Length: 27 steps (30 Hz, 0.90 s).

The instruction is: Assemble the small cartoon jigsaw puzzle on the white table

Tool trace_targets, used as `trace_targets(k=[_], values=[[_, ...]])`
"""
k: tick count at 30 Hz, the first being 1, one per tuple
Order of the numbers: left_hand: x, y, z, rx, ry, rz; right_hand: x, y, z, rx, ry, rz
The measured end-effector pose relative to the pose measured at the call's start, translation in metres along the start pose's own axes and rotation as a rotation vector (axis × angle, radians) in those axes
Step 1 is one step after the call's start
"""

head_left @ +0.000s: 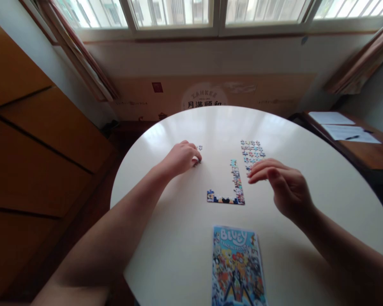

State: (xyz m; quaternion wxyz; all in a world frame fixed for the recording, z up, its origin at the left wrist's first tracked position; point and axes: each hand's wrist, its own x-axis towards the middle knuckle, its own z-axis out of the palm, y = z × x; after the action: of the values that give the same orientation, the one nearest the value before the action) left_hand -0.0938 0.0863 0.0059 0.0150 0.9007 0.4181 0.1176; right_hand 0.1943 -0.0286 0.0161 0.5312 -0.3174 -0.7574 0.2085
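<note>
On the white table (175, 246), a part-built puzzle (238, 182) lies between the hands: left hand (182, 157) at ten o'clock, curled, grip unclear; right hand (289, 189) at three, loosely open near loose pieces (252, 151).

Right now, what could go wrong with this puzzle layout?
1. The right hand overlaps the near end of the rows of puzzle pieces in this view; a low sweep might scatter them.
2. The joined puzzle section has a narrow upright arm between the hands; a sleeveless forearm or a finger could knock it apart.
3. The left hand partly hides pieces beside it, so one might get nudged unseen.
</note>
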Motion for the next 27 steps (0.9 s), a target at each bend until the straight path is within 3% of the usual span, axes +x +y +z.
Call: trace_targets(k=[5, 17, 27], values=[[0.001, -0.001, -0.002, -0.028, -0.007, -0.035, 0.001, 0.003, 0.000, -0.006, 0.019, 0.030], [0.003, -0.005, -0.008, -0.159, 0.531, -0.208, 0.002, 0.001, 0.002, 0.003, 0.056, 0.038], [0.003, -0.004, -0.011, -0.255, 0.656, -0.221, 0.003, -0.004, 0.002, 0.004, 0.054, 0.011]])
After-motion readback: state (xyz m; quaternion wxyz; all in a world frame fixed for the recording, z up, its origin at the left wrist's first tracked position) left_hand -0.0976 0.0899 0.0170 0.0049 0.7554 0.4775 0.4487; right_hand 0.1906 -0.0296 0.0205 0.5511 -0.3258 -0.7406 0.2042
